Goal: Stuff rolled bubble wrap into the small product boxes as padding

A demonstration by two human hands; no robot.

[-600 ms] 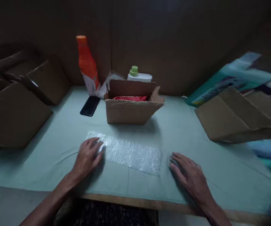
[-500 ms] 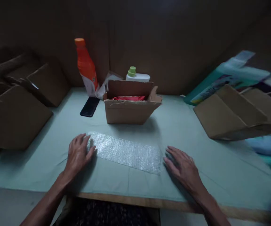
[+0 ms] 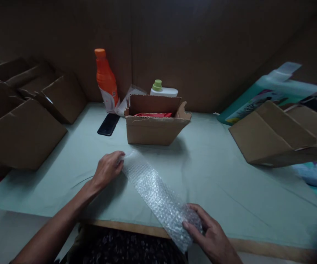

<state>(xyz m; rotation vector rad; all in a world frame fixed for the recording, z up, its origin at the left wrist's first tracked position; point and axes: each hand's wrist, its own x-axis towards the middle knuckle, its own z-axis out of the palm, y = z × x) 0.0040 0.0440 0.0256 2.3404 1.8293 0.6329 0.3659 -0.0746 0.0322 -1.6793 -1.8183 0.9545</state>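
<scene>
A strip of clear bubble wrap (image 3: 154, 190) stretches at a slant between my two hands. My left hand (image 3: 109, 167) pinches its far left end. The near end is gripped by my right hand (image 3: 205, 229), thumb on top, and hangs over the table's front edge. Just beyond the strip stands an open cardboard box (image 3: 153, 131), with something red (image 3: 153, 115) showing inside it. What the red thing is, I cannot tell.
Behind the box are an orange bottle (image 3: 106, 82), a white bottle with a green cap (image 3: 164, 91) and a dark phone (image 3: 108, 124). Cardboard boxes (image 3: 23, 135) crowd the left. On the right, a teal jug (image 3: 260, 91) leans behind another carton (image 3: 271, 135).
Both hands were apart and loose beside the flat bubble wrap. Now they hold its ends, and its right end has been lifted and swung toward me.
</scene>
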